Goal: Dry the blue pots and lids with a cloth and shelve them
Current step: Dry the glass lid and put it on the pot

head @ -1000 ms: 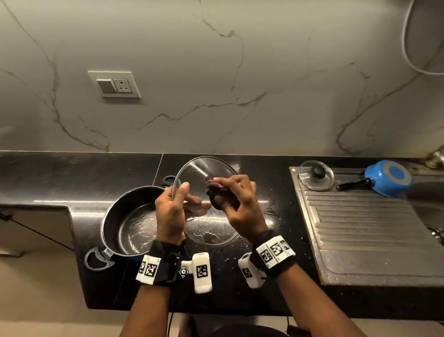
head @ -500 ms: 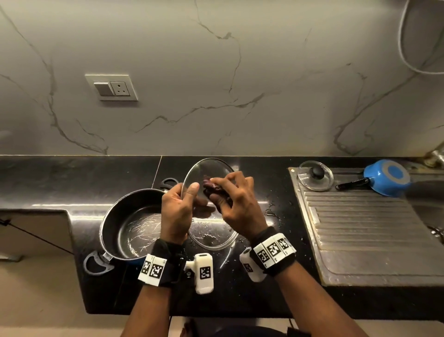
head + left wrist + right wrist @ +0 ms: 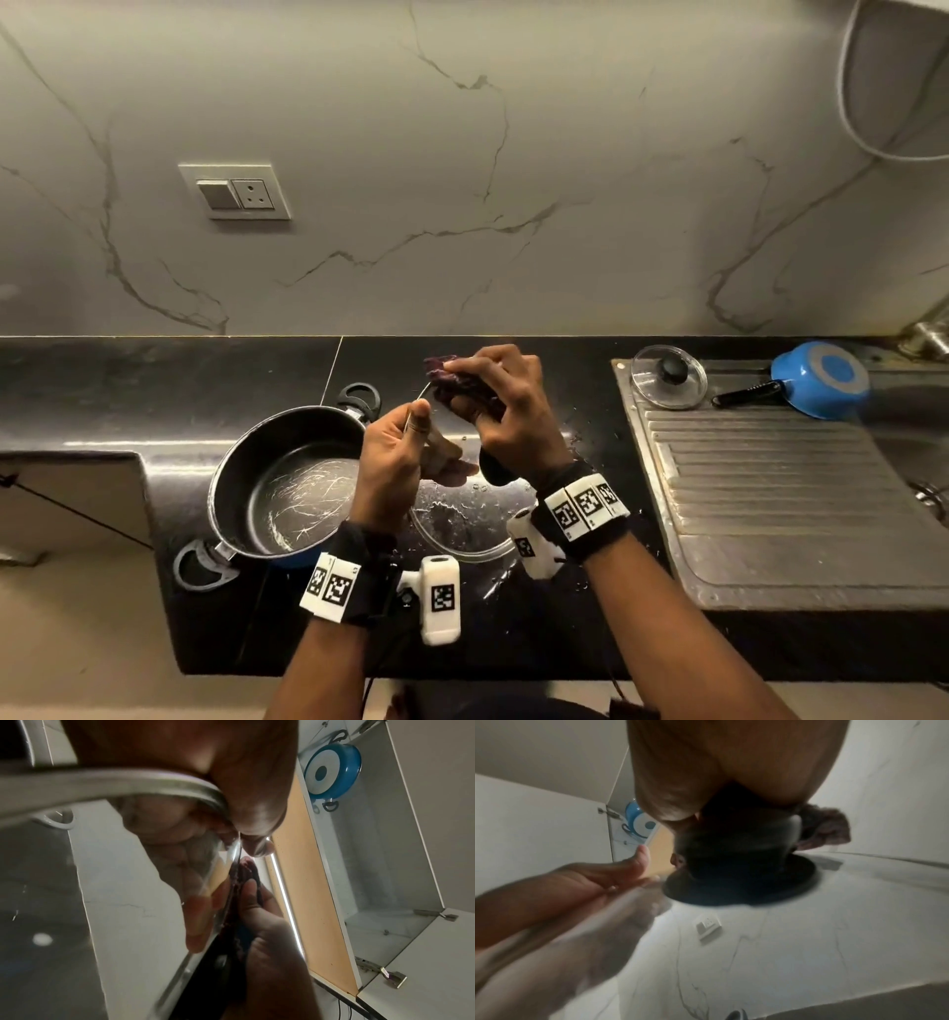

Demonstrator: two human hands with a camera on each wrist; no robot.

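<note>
A large glass lid (image 3: 462,519) stands tilted, almost edge-on, over the black counter. My left hand (image 3: 431,442) pinches its steel rim (image 3: 128,785) between thumb and fingers. My right hand (image 3: 472,395) grips a dark purple cloth (image 3: 447,377) and presses it on the lid's far upper edge. The lid's black knob (image 3: 736,850) sits under my right palm, with the cloth (image 3: 826,829) beyond it. A big blue pot (image 3: 287,483) with a dark inside stands to the left on the counter. One blue pot (image 3: 331,774) lies upside down in the open cabinet above.
On the steel drainboard (image 3: 770,488) to the right lie a small glass lid (image 3: 667,377) and a small blue saucepan (image 3: 819,380), bottom up. Water drops speckle the counter (image 3: 590,442) near the lid. A wall socket (image 3: 233,192) sits on the marble backsplash.
The lid has tipped from facing me to nearly edge-on. My right hand with the cloth has slid up from the lid's middle to its far rim. My left hand keeps its hold.
</note>
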